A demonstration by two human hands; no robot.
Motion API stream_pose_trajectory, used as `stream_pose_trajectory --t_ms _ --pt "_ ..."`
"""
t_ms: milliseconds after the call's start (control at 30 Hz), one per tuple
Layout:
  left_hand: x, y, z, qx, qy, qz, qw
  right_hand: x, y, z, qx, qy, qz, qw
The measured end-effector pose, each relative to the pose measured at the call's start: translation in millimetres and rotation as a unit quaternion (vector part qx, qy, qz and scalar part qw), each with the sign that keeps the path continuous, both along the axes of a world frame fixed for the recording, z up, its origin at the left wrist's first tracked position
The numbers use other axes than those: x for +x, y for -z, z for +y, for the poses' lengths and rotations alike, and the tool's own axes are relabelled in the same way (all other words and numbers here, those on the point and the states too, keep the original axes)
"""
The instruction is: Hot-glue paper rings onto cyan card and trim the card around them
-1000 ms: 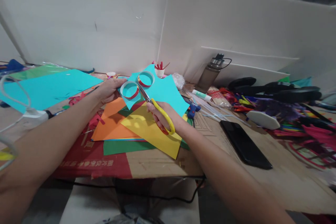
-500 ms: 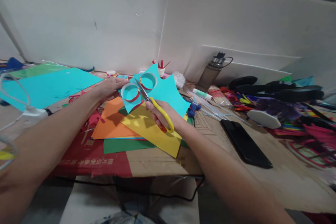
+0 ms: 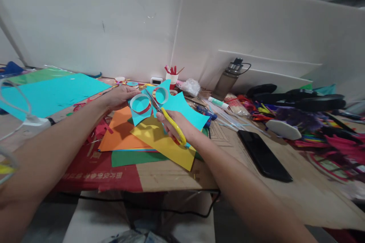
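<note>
Yellow-handled scissors [image 3: 173, 124] are in my right hand [image 3: 178, 123], their blades between two paper rings on a blue paper [image 3: 185, 108] with curved cut edges. My left hand [image 3: 121, 97] grips the left side of this paper, fingers closed beside the left ring [image 3: 140, 104]. The right ring [image 3: 160, 95] stands on the paper just beyond the blades. Below the raised paper lie a yellow sheet [image 3: 171, 145], an orange sheet [image 3: 121, 131] and a green sheet [image 3: 137, 158].
A black phone [image 3: 264, 155] lies to the right, with a bottle [image 3: 226, 79] and glue stick [image 3: 218, 102] behind it. At the left are a large blue sheet [image 3: 62, 93] and a white plug [image 3: 37, 123]. Colourful craft materials crowd the far right.
The held blue paper has tilted and dropped slightly, showing more of the red-and-white cup behind it. My right hand and the scissors have shifted slightly left.
</note>
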State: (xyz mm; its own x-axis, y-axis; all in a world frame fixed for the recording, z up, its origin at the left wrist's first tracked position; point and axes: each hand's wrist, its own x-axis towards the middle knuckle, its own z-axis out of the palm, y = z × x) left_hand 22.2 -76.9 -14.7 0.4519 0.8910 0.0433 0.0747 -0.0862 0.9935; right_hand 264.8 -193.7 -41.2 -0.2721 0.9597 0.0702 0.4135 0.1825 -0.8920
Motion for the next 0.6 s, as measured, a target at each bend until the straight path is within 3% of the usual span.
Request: stream_pose_trajectory --t_ms 200,400,500,600 --pt "1.5 -1.1 -2.6 -0.006 -0.013 0.020 1.000 -0.8 -2.3 -3.2 -0.003 0.008 -0.010 1.000" --pt "-0.8 1.8 -2.7 -0.074 -0.010 0.059 0.995 -5.6 3.6 -3.5 -0.050 0.010 0.003 0.999" --pt "-2.3 1.0 3.4 -0.056 -0.099 -0.035 0.993 -4.5 5.0 -2.7 -0.065 0.027 0.056 0.996" --pt "-7.1 2.2 15.6 -0.013 -0.213 -0.100 0.972 -1.0 2.6 -2.3 -0.053 0.047 0.122 0.990"
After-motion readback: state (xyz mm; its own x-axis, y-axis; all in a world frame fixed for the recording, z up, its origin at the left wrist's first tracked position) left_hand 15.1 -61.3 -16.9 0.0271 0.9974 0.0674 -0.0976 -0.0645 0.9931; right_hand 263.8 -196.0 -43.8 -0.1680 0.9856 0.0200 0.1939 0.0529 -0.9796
